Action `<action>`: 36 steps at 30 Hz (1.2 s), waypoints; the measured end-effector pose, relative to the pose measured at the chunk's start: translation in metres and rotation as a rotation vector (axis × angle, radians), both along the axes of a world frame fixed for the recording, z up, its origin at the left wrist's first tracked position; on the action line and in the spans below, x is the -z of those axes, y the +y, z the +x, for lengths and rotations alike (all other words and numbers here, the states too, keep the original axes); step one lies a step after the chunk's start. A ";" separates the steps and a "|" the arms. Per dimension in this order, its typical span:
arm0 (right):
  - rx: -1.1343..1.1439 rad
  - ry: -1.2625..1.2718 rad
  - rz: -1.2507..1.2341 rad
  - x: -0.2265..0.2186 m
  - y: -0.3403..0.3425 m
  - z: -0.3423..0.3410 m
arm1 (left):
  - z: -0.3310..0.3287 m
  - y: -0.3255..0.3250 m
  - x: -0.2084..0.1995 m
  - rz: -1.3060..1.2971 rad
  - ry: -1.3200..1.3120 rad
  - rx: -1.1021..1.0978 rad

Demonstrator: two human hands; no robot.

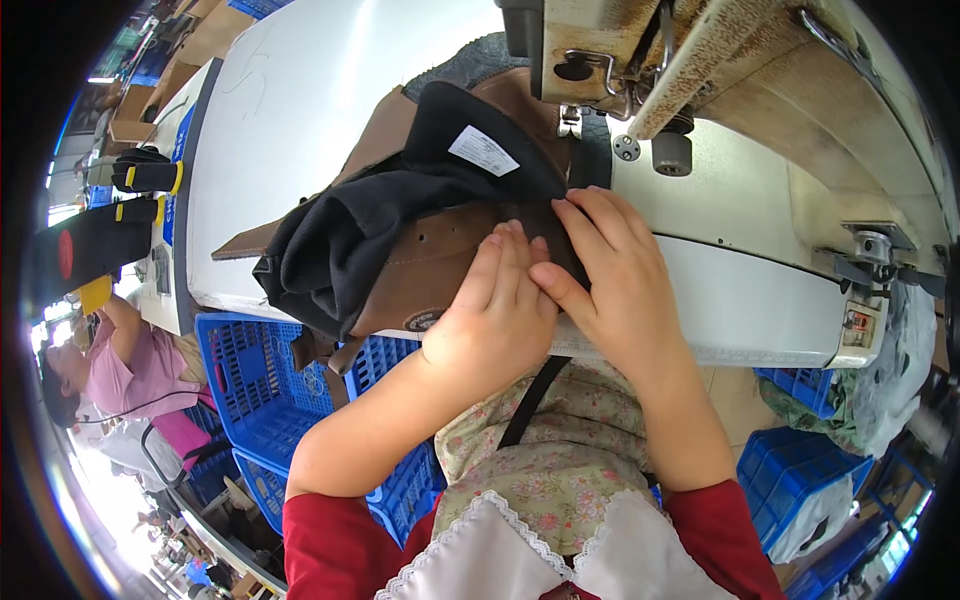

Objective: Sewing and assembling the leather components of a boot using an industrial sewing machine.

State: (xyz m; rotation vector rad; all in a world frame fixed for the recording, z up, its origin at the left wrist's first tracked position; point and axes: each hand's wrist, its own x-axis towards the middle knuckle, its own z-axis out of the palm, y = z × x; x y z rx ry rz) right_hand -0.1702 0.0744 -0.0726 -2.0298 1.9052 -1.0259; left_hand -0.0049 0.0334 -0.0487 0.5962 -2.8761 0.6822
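A brown leather piece with black cloth lining lies bunched on the white sewing table. A white label sits on a black flap that is folded up. The work's far edge reaches the sewing machine's presser foot. My left hand lies on the near side of the leather, fingers stretched out side by side. My right hand is beside it, open, with fingertips on the dark edge and thumb apart near the left fingers. What lies under both palms is hidden.
The machine head hangs over the table's far right. Blue crates stand below the table at left, another blue crate at right. At far left a person in pink sits by another table with black pieces on it.
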 end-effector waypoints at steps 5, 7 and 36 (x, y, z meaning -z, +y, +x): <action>-0.013 0.000 -0.031 0.001 0.000 0.001 | 0.008 -0.010 0.011 -0.021 0.088 0.062; -0.016 -0.001 -0.032 0.003 0.001 -0.001 | 0.008 -0.011 0.012 -0.012 0.129 0.097; -0.041 0.093 -0.045 0.012 -0.008 -0.033 | 0.004 -0.042 0.012 -0.005 0.124 0.167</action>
